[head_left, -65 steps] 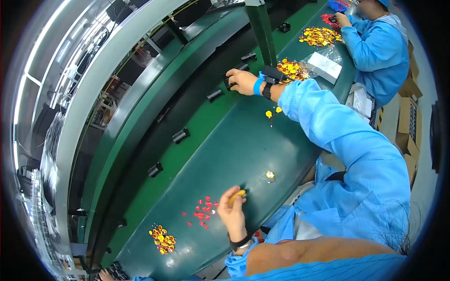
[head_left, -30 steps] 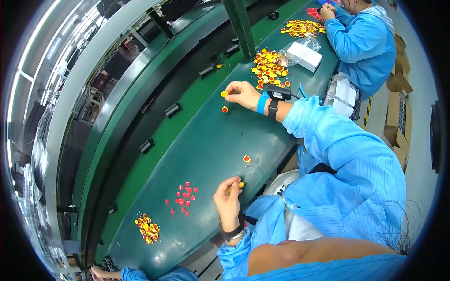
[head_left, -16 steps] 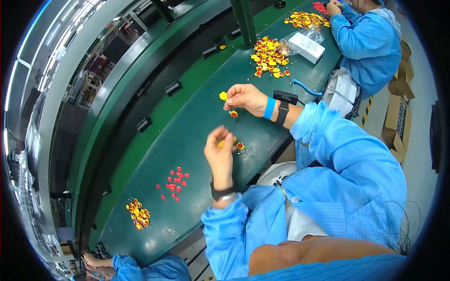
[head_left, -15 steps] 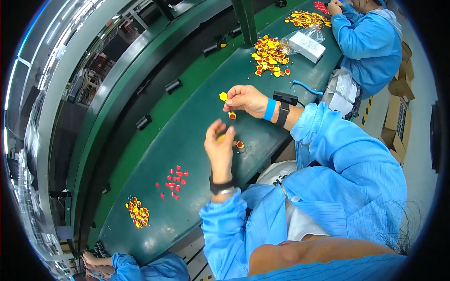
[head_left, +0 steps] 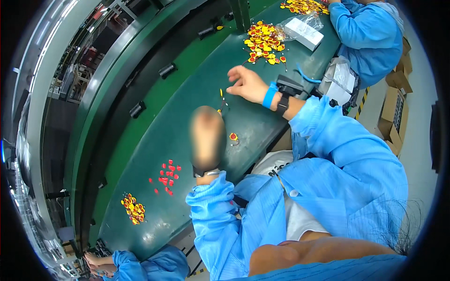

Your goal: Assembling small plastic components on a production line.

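My right hand (head_left: 249, 85) is over the green table (head_left: 185, 136), its fingers curved but apart, with nothing between them. Just left of its fingertips is a small yellow disc part on a wire (head_left: 221, 93), seen edge-on. The wire runs down towards the top of my left hand (head_left: 207, 133). That hand is smeared, so its fingers and any grip are hidden. To the right of the left hand, a single red-and-yellow disc part with a short wire (head_left: 234, 136) lies on the table.
Red pieces (head_left: 168, 176) and a small pile of red-and-yellow parts (head_left: 133, 209) lie at the near left. A larger pile (head_left: 263, 43) and a white box (head_left: 303, 33) are farther off. Co-workers in blue sit right (head_left: 368, 40) and lower left (head_left: 150, 266). A black device (head_left: 289, 85) stands by my right wrist.
My right hand has let go of the yellow disc part and drawn slightly away from it. My left hand has come up to its wire. The whole view has shifted a little.
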`<state>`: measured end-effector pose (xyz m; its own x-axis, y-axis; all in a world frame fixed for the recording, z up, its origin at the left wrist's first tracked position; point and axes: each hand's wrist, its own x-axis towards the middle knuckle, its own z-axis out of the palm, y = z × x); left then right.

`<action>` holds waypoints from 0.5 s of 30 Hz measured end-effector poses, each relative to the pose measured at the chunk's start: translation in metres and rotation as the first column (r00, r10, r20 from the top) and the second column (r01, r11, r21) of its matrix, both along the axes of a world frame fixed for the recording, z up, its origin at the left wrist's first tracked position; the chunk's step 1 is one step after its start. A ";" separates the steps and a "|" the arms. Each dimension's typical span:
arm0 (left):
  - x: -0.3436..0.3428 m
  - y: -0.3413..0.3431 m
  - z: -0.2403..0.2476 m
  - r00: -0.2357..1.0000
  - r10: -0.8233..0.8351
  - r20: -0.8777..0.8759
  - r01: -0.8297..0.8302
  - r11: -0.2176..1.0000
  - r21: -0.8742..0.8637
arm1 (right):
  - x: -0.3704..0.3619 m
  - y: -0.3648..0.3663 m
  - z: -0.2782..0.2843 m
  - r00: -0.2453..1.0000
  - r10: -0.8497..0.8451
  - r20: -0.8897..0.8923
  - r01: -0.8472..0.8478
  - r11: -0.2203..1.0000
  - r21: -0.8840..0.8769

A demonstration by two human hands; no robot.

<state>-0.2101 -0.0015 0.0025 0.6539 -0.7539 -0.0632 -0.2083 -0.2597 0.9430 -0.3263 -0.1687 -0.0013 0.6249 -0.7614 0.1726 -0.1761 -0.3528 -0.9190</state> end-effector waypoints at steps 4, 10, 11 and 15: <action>0.014 0.036 -0.003 0.988 0.128 0.091 -0.116 0.985 -0.125 | -0.029 0.030 0.030 0.899 0.401 -0.177 -0.437 0.786 -0.438; -0.003 0.082 -0.002 0.997 0.052 0.058 -0.051 0.998 -0.028 | -0.030 0.102 0.003 0.809 0.332 -0.486 -0.588 0.428 -0.686; -0.004 0.088 -0.010 0.999 0.033 0.027 -0.031 0.998 -0.054 | -0.026 0.103 -0.011 0.810 0.334 -0.481 -0.585 0.427 -0.689; -0.020 0.097 -0.018 0.988 0.015 -0.153 -0.029 0.996 -0.087 | -0.015 0.095 -0.026 0.861 0.412 -0.299 -0.501 0.580 -0.643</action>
